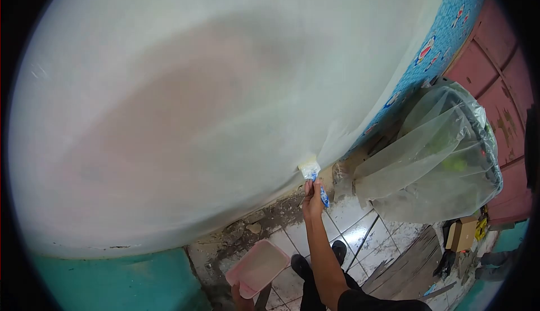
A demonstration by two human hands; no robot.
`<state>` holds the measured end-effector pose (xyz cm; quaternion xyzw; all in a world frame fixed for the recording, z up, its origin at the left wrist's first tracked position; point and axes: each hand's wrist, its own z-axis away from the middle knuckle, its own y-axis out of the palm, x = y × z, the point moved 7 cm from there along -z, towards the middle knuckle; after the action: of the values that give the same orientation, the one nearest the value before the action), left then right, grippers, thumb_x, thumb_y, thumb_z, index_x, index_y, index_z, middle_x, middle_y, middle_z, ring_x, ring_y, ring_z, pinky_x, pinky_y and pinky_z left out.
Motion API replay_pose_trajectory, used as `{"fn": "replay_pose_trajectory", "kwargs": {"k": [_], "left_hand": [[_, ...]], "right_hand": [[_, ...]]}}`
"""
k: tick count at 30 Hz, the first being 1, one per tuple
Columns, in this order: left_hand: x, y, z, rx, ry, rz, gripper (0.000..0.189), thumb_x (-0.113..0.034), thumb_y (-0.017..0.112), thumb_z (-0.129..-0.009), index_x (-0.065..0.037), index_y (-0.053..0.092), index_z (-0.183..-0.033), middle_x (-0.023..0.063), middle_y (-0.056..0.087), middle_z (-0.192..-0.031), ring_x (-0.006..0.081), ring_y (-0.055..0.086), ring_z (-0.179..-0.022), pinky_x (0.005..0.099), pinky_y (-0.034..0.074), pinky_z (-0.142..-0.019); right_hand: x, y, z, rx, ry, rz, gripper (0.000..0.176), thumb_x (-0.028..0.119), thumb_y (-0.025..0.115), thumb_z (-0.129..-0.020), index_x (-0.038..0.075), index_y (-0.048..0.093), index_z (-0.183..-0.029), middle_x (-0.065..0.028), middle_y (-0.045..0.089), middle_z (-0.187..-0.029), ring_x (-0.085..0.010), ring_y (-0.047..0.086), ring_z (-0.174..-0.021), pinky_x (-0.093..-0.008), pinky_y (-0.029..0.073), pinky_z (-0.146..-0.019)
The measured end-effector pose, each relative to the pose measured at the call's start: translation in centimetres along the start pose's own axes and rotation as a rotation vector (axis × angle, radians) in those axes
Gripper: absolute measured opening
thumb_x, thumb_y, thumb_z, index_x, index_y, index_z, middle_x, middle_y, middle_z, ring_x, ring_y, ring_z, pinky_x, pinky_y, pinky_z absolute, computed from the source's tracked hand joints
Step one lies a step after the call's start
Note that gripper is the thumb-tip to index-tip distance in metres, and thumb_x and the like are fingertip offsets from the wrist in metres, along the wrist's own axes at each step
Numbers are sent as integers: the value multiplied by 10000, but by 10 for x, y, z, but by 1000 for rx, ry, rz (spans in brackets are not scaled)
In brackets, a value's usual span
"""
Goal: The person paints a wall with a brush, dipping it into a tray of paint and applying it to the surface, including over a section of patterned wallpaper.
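Directly ahead, seen from the camera on my head, a broad white wall (185, 103) fills most of the picture, bulging from the fisheye lens. My right hand (313, 197) reaches out low on that wall, the forearm running up from the bottom edge. The fingers are closed tight around the blue handle of a paintbrush (311, 174), thumb laid along it. The pale bristles press against the wall just above its rough, crumbling base.

My left hand (242, 298) sits at the very bottom of the picture, gripping the near corner of a pink tray (257, 266) that tilts above the tiled floor (360, 229). Only part of this hand shows, so I cannot tell how far the fingers curl.

Below the brush are my two dark shoes (339, 249) on the white tiles. To the right stands a bin draped in clear plastic sheet (444, 153) — behind it a blue patterned wall strip (444, 35) and a red door (495, 74). A teal surface (112, 280) lies at lower left.
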<state>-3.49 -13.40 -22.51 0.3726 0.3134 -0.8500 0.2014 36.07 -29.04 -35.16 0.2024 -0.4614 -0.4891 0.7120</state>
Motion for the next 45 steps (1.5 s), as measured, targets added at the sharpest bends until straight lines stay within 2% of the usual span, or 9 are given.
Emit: {"fn": "replay_pose_trajectory", "kwargs": {"k": [4, 8, 12, 23, 28, 32, 37, 39, 45], "left_hand": [[72, -5, -35, 56, -134, 376, 626, -436, 490, -977, -24, 386, -1438, 166, 467, -1401, 315, 507, -1241, 439, 455, -970], [16, 9, -15, 90, -36, 688, 576, -405, 400, -940, -23, 404, -1371, 125, 548, -1279, 306, 594, -1114, 506, 565, -746], [47, -2, -18, 91, -88, 708, 580, -418, 411, -943, -16, 407, -1362, 130, 553, -1258, 301, 606, -1086, 472, 562, -747], [15, -26, 4, 36, 50, 706, 556, -385, 431, -951, 7, 416, -1344, 137, 531, -1276, 300, 566, -1146, 479, 535, -832], [35, -28, 4, -2, 14, 723, 558, -379, 452, -942, -1, 415, -1351, 138, 518, -1293, 302, 547, -1177, 485, 538, -833], [42, -23, 8, -4, 97, 436, 582, -394, 485, -921, -8, 418, -1351, 140, 526, -1289, 295, 566, -1155, 485, 557, -790], [47, -11, 2, 11, 12, 623, 578, -403, 481, -921, -5, 445, -1337, 135, 550, -1255, 284, 596, -1110, 478, 568, -742], [83, -22, -2, -50, 159, 221, 578, -410, 471, -923, -2, 452, -1333, 133, 559, -1244, 282, 604, -1096, 460, 570, -730], [59, -28, 5, -29, 116, 286, 572, -409, 443, -940, 5, 450, -1334, 131, 575, -1220, 281, 625, -1048, 427, 570, -694]], "right_hand": [[-27, -69, -30, -101, 49, 142, 227, 139, 669, -915, 34, 567, -1089, -63, 636, -985, -151, 639, -890, -271, 556, -815], [-28, -79, -37, -203, -35, 354, 215, 118, 693, -883, 22, 578, -1039, -79, 634, -964, -163, 639, -833, -276, 568, -743], [26, 38, 29, -52, -351, 581, 132, 86, 680, -880, -7, 600, -928, -73, 636, -846, -146, 620, -769, -262, 529, -702], [158, 219, 164, 177, -259, 110, 185, 183, 651, -936, 66, 566, -1050, -65, 641, -983, -159, 650, -899, -297, 547, -867], [104, 167, 99, 280, -165, 61, 202, 160, 646, -935, 69, 558, -1093, -63, 636, -1017, -136, 646, -937, -274, 545, -909], [37, 69, 47, 52, -10, 26, 300, 154, 637, -939, 17, 516, -1177, -84, 612, -1056, -154, 634, -957, -294, 536, -941], [-20, -44, -7, -124, -10, 145, 224, 113, 662, -912, 46, 582, -1110, -55, 645, -1026, -140, 644, -941, -264, 560, -844], [-26, -73, -14, -271, -22, 297, 208, 103, 671, -901, 48, 594, -1085, -49, 647, -999, -140, 641, -895, -268, 565, -808], [31, 46, 35, -58, -207, 400, 197, 106, 683, -892, 9, 580, -1030, -83, 637, -974, -141, 624, -862, -268, 557, -786]]}}
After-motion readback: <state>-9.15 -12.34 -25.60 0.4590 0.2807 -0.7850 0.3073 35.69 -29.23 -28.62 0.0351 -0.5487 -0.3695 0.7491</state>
